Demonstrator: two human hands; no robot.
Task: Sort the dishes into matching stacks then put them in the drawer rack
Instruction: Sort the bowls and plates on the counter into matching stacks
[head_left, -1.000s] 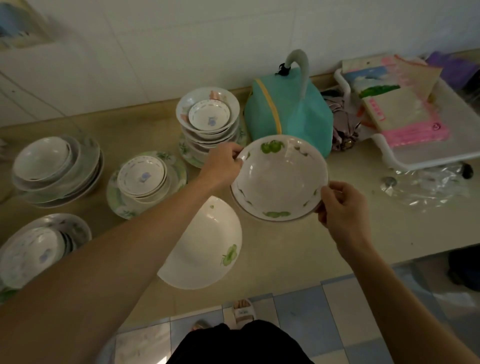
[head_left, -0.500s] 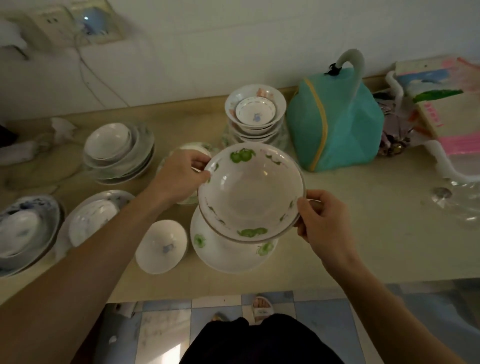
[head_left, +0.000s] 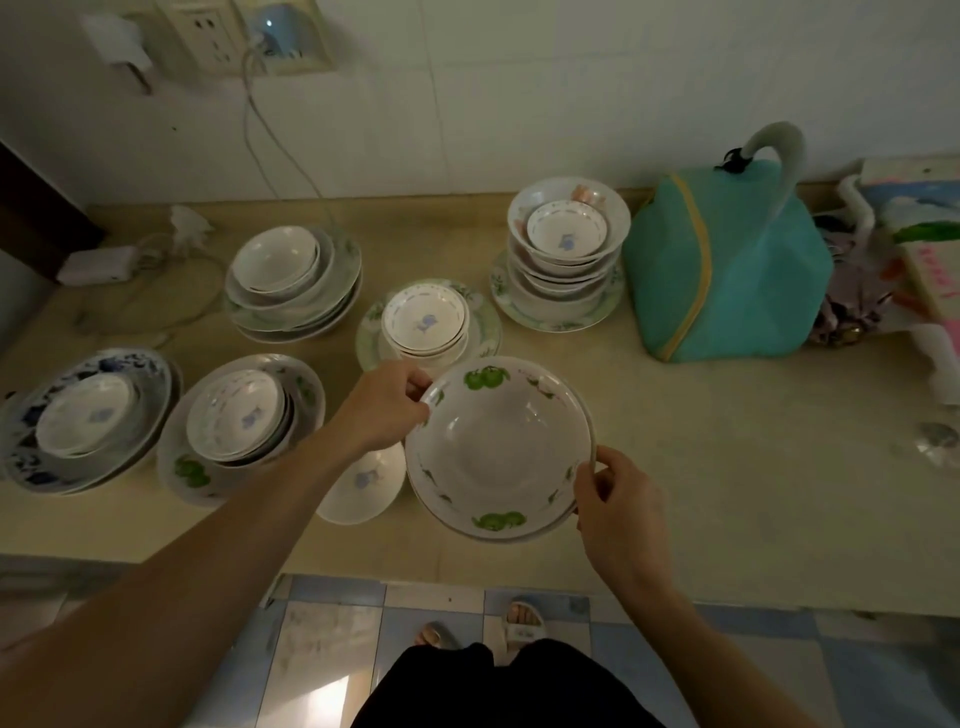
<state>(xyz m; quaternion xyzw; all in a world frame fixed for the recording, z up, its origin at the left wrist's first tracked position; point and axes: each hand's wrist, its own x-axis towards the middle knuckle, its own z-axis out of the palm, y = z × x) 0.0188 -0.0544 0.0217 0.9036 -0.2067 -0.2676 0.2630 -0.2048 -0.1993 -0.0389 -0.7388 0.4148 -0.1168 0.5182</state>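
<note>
- Two hands hold one green-patterned bowl (head_left: 497, 447) by its rim: the left hand (head_left: 383, 405) pinches the far-left edge, the right hand (head_left: 618, 499) pinches the near-right edge, fingers curled over the lip.
- One second ago this bowl was held up over the counter, with a matching bowl lying apart, below and to the left; half a second ago it hung over that one. Now it sits low, nested onto the matching bowl (head_left: 511, 535), of which only a sliver of rim shows at the near edge.
- That suggests a matching pair is formed or all but formed; whether the top bowl has fully seated cannot be told, since both hands grip it as before.
- Several mixed stacks remain unsorted, so the task looks early: a blue-patterned plate stack (head_left: 88, 421) at far left, a green-edged plate with small bowls (head_left: 241, 421) beside it, a stack of plain bowls (head_left: 293, 283) behind, small blue-motif bowls on a plate (head_left: 426, 322) at centre, and a taller stack (head_left: 566, 254) near the wall.
- One small bowl (head_left: 358, 486) lies just left of the pair, partly under the left forearm.
- No drawer rack is in view.
- Beige counter (head_left: 727, 467) runs along a white tiled wall with sockets (head_left: 208, 36) and a trailing cable; a teal bag (head_left: 727, 270) stands to the right; blue and white floor tiles show below.
</note>
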